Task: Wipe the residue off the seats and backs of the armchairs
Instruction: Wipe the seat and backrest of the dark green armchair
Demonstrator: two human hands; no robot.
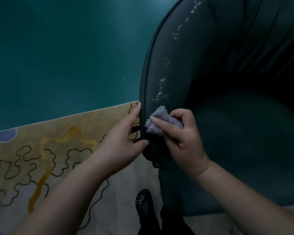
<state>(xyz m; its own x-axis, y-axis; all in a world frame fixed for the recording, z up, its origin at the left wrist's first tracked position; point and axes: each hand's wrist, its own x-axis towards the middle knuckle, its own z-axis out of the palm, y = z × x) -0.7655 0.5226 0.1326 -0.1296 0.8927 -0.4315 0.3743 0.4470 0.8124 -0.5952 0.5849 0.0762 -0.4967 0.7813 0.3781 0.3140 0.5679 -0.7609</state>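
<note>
Bare forearms, no sleeves; dark slipper [143, 203] with a pale stitched bow; dark trousers [170, 224].

A furnished lounge: patterned rug [58, 133], teal wall [58, 48], upholstered armchair [244, 133].

Both my hands out in front, arms reaching toward 12 o'clock.
My left hand [124, 141] has thumb and fingers spread apart; my right hand [182, 139], at its 3 o'clock, has fingers curled, forefinger stretched toward 10 o'clock.

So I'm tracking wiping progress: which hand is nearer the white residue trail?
Right. The right hand presses the cloth just below the residue; the left hand grips the armchair's edge, farther left.
</note>
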